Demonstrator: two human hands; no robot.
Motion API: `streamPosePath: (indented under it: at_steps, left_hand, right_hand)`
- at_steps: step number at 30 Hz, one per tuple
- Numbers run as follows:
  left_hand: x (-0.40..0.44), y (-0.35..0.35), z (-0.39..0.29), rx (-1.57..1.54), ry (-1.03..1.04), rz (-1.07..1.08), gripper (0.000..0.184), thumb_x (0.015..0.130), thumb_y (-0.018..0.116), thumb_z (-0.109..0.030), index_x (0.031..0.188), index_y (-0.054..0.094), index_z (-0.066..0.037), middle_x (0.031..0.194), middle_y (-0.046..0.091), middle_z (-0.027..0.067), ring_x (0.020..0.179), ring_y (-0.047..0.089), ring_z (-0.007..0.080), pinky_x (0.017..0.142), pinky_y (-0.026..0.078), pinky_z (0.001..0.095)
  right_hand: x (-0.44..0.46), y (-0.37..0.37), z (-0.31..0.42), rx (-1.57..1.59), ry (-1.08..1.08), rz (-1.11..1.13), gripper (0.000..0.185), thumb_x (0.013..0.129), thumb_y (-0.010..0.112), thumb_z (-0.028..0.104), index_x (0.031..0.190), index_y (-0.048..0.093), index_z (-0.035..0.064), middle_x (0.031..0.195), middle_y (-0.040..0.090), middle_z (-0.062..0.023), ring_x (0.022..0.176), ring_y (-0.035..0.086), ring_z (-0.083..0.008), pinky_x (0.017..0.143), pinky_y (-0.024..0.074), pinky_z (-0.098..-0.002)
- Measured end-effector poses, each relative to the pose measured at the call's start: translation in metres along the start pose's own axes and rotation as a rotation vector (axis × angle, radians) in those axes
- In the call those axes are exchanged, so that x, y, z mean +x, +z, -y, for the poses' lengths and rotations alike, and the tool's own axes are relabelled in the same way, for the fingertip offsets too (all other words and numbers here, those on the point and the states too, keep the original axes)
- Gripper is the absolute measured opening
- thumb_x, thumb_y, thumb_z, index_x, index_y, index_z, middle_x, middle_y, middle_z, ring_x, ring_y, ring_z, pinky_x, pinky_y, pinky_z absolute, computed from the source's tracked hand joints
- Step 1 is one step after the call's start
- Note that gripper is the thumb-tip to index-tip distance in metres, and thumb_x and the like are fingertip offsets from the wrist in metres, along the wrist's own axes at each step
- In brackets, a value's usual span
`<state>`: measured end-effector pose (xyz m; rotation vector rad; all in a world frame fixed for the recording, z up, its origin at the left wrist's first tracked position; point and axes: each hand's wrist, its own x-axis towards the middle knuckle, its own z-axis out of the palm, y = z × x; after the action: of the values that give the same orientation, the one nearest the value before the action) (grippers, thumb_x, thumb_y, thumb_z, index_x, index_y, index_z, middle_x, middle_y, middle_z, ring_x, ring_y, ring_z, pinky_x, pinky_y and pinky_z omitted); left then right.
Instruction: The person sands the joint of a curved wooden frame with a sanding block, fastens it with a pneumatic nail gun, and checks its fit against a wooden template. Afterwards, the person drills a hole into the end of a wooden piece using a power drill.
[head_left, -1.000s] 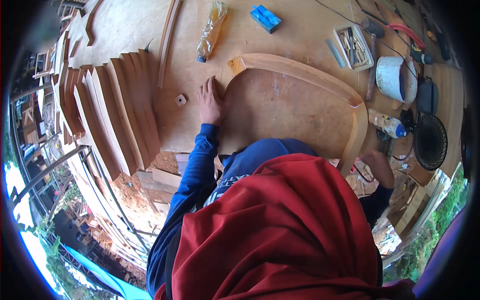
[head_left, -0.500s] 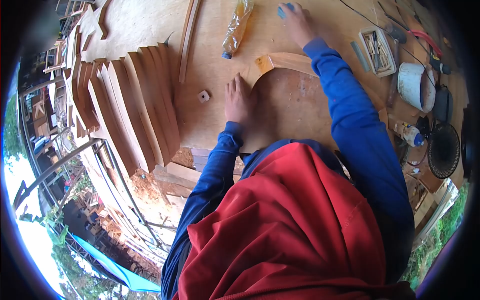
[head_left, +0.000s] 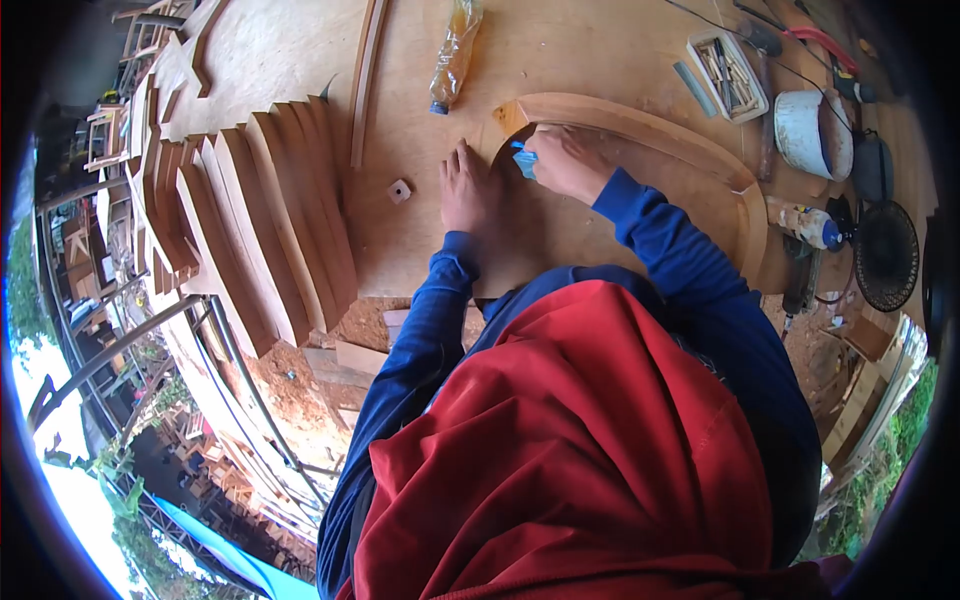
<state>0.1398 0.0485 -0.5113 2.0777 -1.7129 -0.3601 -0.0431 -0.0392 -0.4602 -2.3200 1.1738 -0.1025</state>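
Observation:
My right hand [head_left: 568,163] is closed on a small blue piece [head_left: 524,160], perhaps plastic or cloth; its exact kind I cannot make out. It is inside the bend of a curved wooden frame piece [head_left: 640,118], close to its left end, where the wood looks yellowish. Whether the blue piece touches the wood is unclear. To the left of that end, my left hand [head_left: 466,192] rests on the wooden tabletop [head_left: 400,240], fingers stretched out, holding nothing. A small square block with a hole [head_left: 399,191] lies left of it.
Several shaped boards [head_left: 270,200] stand stacked at the left. A plastic bottle with amber contents [head_left: 457,55] and long wooden strips [head_left: 366,85] lie beyond my hands. At right are a tray of small pieces [head_left: 728,75], a white bucket [head_left: 802,133], a glue-like bottle [head_left: 805,222] and a round black grille [head_left: 887,255].
My right hand has come back from the far side of the table with the blue piece, into the bend of the curved wood. My left hand stays nearly in place.

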Motion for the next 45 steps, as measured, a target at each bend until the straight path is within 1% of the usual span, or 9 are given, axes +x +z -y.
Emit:
streamPosePath:
  at_steps: [8, 12, 14, 20, 25, 33, 36, 41, 45]
  left_hand:
    - [0.000, 0.003, 0.000, 0.015, 0.035, -0.014, 0.068, 0.086, 0.068, -0.027, 0.141, 0.043, 0.006, 0.129, 0.056, 0.0271, 0.118, 0.050, 0.0440, 0.105, 0.041, 0.0485]
    - [0.000, 0.001, 0.004, 0.026, 0.056, -0.038, 0.068, 0.083, 0.071, -0.030, 0.136, 0.048, 0.005, 0.126, 0.056, 0.0271, 0.116, 0.051, 0.0445, 0.104, 0.041, 0.0497]
    - [0.000, 0.002, 0.006, 0.076, 0.102, -0.056, 0.071, 0.080, 0.075, -0.033, 0.135, 0.049, 0.005, 0.123, 0.055, 0.0268, 0.115, 0.051, 0.0440, 0.104, 0.041, 0.0485]
    - [0.026, 0.026, 0.066, -0.092, 0.156, 0.057, 0.071, 0.069, 0.082, -0.034, 0.121, 0.054, 0.005, 0.115, 0.051, 0.0249, 0.109, 0.053, 0.0413, 0.095, 0.046, 0.0472]
    - [0.019, -0.031, 0.002, -0.121, 0.151, -0.053, 0.061, 0.069, 0.082, -0.029, 0.113, 0.055, 0.005, 0.109, 0.053, 0.0223, 0.101, 0.055, 0.0414, 0.088, 0.047, 0.0484]
    - [0.026, -0.016, 0.011, -0.125, 0.181, -0.128, 0.057, 0.068, 0.083, -0.025, 0.110, 0.058, 0.005, 0.113, 0.055, 0.0233, 0.102, 0.056, 0.0400, 0.087, 0.048, 0.0464]
    - [0.032, 0.000, 0.025, -0.103, 0.069, 0.012, 0.058, 0.068, 0.083, -0.030, 0.109, 0.060, 0.004, 0.115, 0.055, 0.0246, 0.106, 0.056, 0.0419, 0.090, 0.048, 0.0465]
    - [0.037, 0.037, 0.052, -0.082, 0.225, 0.019, 0.074, 0.071, 0.082, -0.029, 0.129, 0.050, 0.002, 0.122, 0.053, 0.0253, 0.113, 0.051, 0.0421, 0.098, 0.043, 0.0487]
    - [0.004, -0.003, 0.047, 0.004, 0.270, -0.042, 0.092, 0.078, 0.082, -0.045, 0.143, 0.037, 0.004, 0.128, 0.052, 0.0260, 0.118, 0.050, 0.0398, 0.101, 0.041, 0.0481]
  right_hand:
    - [0.039, 0.012, -0.017, 0.057, -0.250, -0.614, 0.034, 0.080, 0.063, 0.010, 0.113, 0.066, 0.0049, 0.106, 0.064, -0.0154, 0.095, 0.061, -0.0365, 0.090, 0.0507, -0.0450]
    - [-0.006, -0.026, 0.005, 0.108, -0.032, 0.251, 0.035, 0.077, 0.067, 0.014, 0.112, 0.067, 0.0057, 0.112, 0.067, -0.0158, 0.101, 0.063, -0.0362, 0.089, 0.0510, -0.0444]
    - [-0.035, 0.016, -0.017, 0.318, -0.160, 0.066, 0.033, 0.082, 0.069, 0.019, 0.111, 0.067, 0.0039, 0.114, 0.069, -0.0145, 0.104, 0.067, -0.0323, 0.086, 0.0526, -0.0435]
    - [-0.088, 0.046, -0.030, 2.116, 0.549, 0.203, 0.030, 0.097, 0.063, 0.031, 0.119, 0.063, 0.0096, 0.112, 0.069, -0.0078, 0.101, 0.067, -0.0173, 0.090, 0.0566, -0.0365]
    - [-0.052, 0.037, -0.036, 2.214, 0.586, 0.102, 0.030, 0.099, 0.061, 0.029, 0.118, 0.060, 0.0065, 0.109, 0.068, -0.0110, 0.096, 0.067, -0.0224, 0.085, 0.0599, -0.0428]
    - [-0.075, -0.069, 0.016, 2.109, 0.175, 0.158, 0.040, 0.095, 0.065, 0.036, 0.120, 0.061, 0.0054, 0.104, 0.071, -0.0089, 0.094, 0.070, -0.0167, 0.076, 0.0602, -0.0350]
    - [-0.055, -0.089, -0.018, 1.587, 0.204, -0.242, 0.046, 0.092, 0.068, 0.039, 0.120, 0.059, 0.0029, 0.109, 0.070, -0.0100, 0.098, 0.069, -0.0167, 0.079, 0.0587, -0.0353]
    - [-0.011, -0.061, -0.129, 0.399, 0.201, -0.649, 0.087, 0.091, 0.063, 0.059, 0.152, 0.031, 0.0065, 0.145, 0.040, -0.0376, 0.119, 0.055, -0.0535, 0.101, 0.0472, -0.0504]
    - [-0.126, -0.038, -0.129, 0.092, 0.179, -0.925, 0.073, 0.091, 0.072, 0.033, 0.146, 0.038, 0.0003, 0.151, 0.032, -0.0353, 0.139, 0.036, -0.0486, 0.115, 0.0315, -0.0516]
